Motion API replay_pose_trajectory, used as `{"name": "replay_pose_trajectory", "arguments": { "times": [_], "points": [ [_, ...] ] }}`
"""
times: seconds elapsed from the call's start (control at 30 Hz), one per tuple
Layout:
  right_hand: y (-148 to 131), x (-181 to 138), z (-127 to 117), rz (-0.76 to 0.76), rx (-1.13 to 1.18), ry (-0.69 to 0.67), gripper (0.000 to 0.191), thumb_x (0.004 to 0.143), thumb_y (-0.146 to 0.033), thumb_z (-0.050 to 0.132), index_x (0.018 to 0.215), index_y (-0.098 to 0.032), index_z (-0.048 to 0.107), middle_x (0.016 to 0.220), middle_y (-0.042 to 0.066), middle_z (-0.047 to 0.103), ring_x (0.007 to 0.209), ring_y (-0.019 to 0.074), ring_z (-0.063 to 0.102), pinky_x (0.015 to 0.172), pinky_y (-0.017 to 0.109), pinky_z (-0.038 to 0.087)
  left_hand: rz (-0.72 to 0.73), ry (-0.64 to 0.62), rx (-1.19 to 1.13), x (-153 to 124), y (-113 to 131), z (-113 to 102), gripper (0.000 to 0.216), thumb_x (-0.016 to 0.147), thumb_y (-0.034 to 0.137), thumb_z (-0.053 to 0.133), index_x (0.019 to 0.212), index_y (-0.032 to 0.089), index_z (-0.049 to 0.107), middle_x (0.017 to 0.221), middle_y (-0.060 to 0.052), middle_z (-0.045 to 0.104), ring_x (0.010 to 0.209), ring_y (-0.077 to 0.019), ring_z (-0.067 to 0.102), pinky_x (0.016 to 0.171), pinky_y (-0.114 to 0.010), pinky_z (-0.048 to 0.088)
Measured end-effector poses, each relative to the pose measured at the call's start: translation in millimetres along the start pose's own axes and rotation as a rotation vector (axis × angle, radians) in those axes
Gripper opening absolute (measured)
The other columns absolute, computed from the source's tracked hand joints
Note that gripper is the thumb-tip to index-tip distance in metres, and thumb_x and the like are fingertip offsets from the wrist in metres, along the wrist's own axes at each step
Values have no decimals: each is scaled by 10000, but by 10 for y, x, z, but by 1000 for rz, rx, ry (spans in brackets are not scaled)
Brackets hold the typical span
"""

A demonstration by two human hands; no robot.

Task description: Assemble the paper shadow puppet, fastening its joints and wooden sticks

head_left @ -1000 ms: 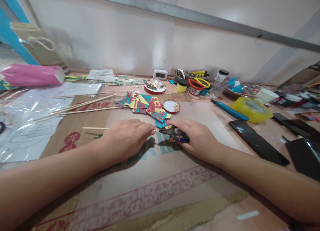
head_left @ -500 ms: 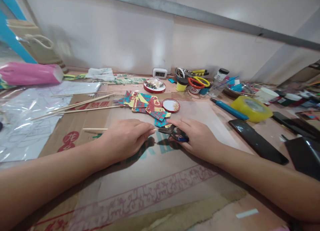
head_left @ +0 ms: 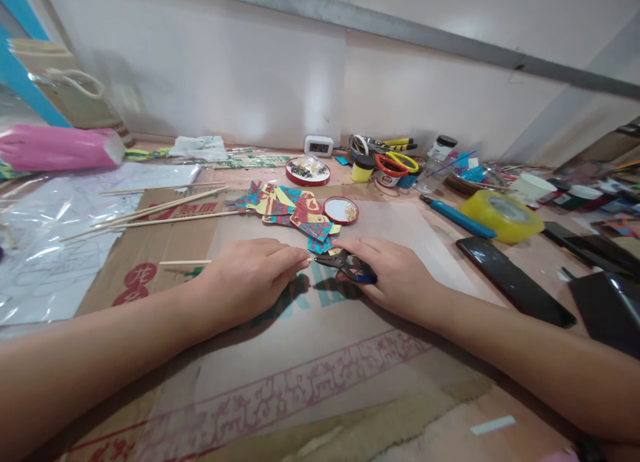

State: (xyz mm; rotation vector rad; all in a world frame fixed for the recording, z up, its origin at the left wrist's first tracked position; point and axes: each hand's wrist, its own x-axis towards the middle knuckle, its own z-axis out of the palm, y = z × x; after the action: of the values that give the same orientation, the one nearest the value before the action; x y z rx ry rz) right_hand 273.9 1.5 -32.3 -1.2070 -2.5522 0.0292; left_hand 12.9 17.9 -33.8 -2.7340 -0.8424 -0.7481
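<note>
Left grip (head_left: 250, 275): bare hand, smooth, rounded
Right grip (head_left: 397, 273): bare hand, smooth
Left forearm (head_left: 110, 345): bare, smooth, tapering
Right forearm (head_left: 520, 342): bare, same taper

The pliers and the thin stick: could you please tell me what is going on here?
A person's left hand holds a thin wooden stick, and the right hand holds dark pliers, their tips at or very near the stick's end. Just beyond the hands lies a colourful jointed figure, with a small red-rimmed dish of beads beside it.
</note>
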Motion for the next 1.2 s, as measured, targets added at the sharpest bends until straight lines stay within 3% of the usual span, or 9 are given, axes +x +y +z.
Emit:
{"name": "replay_pose_trajectory", "arguments": {
  "times": [0.2,0.33,0.5,0.6,0.9,1.2],
  "points": [
    [5,2,-16,30,63,-49,405,923,-305,581,1315,-202,570,1213,84,701,1049,255,667,865,372,512,175,-1,146,-36,-7,-113,278,975,103,362,1029,127,634,804,-46,710,678,-202,619,599,-323,449],
    [3,3,-23,52,73,-72,408,925,-326,583,1317,-218,568,1224,78,700,1068,270,667,868,400,523,236,5,243,-13,-12,-169,295,979,102,342,1067,114,623,780,-51,680,686,-210,599,610,-327,434],
    [13,13,5,51,78,10,447,917,-347,612,1332,-194,542,1271,92,668,1127,261,642,933,392,506,131,33,195,27,-11,-78,280,1003,179,377,921,147,642,725,-34,662,673,-197,603,638,-312,426],
    [13,19,16,51,36,17,453,919,-356,610,1335,-189,544,1201,109,681,1062,272,656,886,397,516,48,15,167,31,-7,-22,343,1024,241,365,828,175,638,669,-18,657,638,-190,605,594,-306,393],
    [9,5,22,16,-6,22,449,919,-353,615,1337,-203,550,1096,104,696,941,263,664,790,373,512,-26,-178,94,20,-19,-9,364,1026,262,343,904,189,678,745,-32,701,678,-188,635,620,-296,421],
    [-2,1,12,6,-49,44,458,916,-348,621,1342,-198,542,1059,109,689,919,252,654,769,352,497,-77,-217,9,36,-1,-24,358,1018,282,340,880,183,655,730,-33,706,649,-190,633,582,-298,401]
  ]
}}
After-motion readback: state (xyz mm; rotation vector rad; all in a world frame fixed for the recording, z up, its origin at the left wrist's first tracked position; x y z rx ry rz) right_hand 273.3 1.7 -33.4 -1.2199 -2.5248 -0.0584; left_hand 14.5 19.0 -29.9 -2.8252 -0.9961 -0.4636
